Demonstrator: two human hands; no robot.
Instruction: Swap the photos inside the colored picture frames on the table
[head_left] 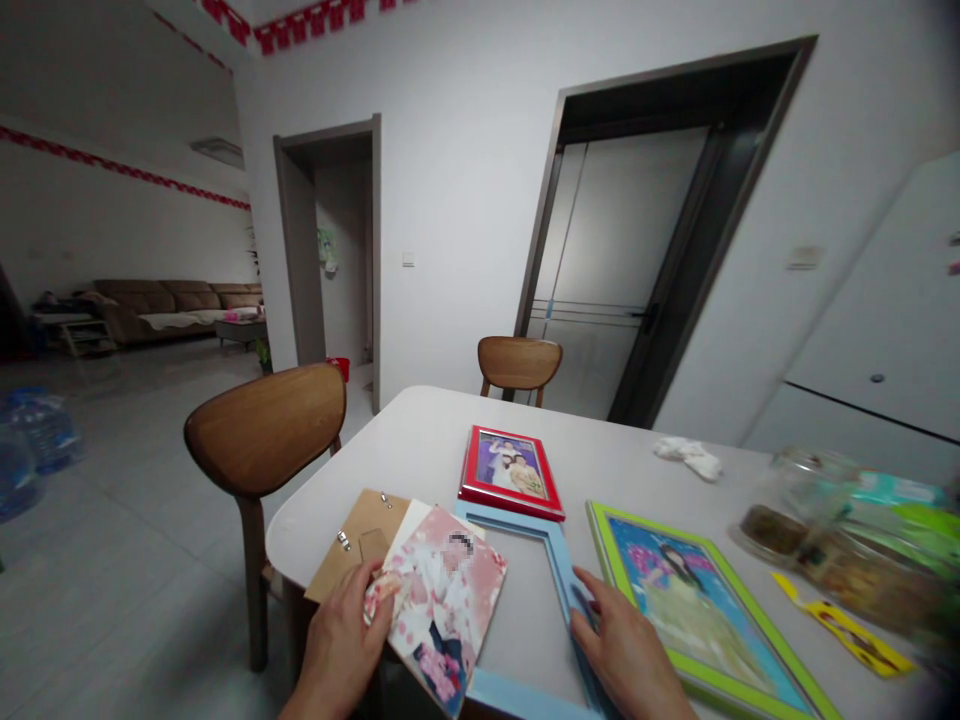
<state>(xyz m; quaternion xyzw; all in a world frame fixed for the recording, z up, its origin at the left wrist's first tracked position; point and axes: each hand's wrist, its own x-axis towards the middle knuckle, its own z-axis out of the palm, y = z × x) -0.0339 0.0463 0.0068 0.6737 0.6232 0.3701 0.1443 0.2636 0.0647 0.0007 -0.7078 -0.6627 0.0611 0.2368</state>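
My left hand [343, 640] pinches the left edge of a pink photo [442, 610] of a figure in pale clothing among flowers. Partly under the photo lie a white sheet [409, 525] and a brown backing board [365, 540] with metal clips. Right of the photo is a light blue picture frame [559, 570], with no picture inside it and the tabletop showing through. My right hand [626, 640] has its fingers and thumb closed around the frame's right side. The frame's lower left corner is hidden by the photo.
Beyond the blue frame lies a red framed photo [469, 475]; a green framed photo [622, 560] is to the right. Glass jars [780, 510], a yellow packet [844, 625] and a crumpled tissue [688, 457] sit on the table [427, 430]. Wooden chairs [266, 430] stand around.
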